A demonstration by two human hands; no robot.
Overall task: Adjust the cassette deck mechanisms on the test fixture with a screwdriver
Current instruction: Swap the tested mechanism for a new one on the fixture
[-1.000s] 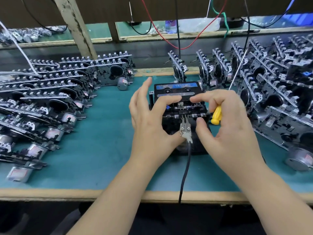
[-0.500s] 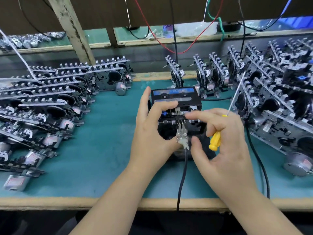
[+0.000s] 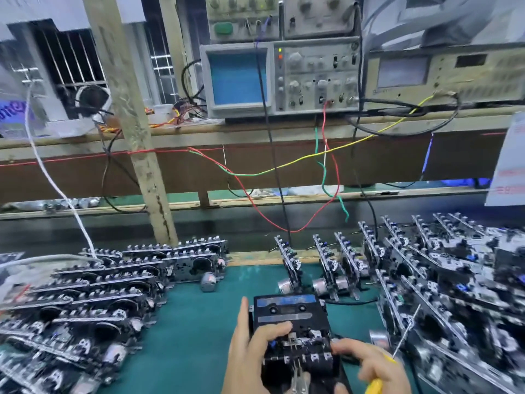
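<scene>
Teal mat (image 3: 199, 322) dropped low in frame; view had tilted up to the oscilloscope (image 3: 279, 78), likely a reading check. Left hand (image 3: 250, 354) still curled on the cassette deck mechanism (image 3: 292, 331) on the fixture at bottom centre. Right hand (image 3: 375, 368) held the yellow screwdriver (image 3: 397, 354), tip off the deck.

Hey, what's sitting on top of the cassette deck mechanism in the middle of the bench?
A black cassette with a blue label lies on the mechanism. The left hand lays fingers across its near edge, hiding that part; the fixture underneath is covered.
</scene>
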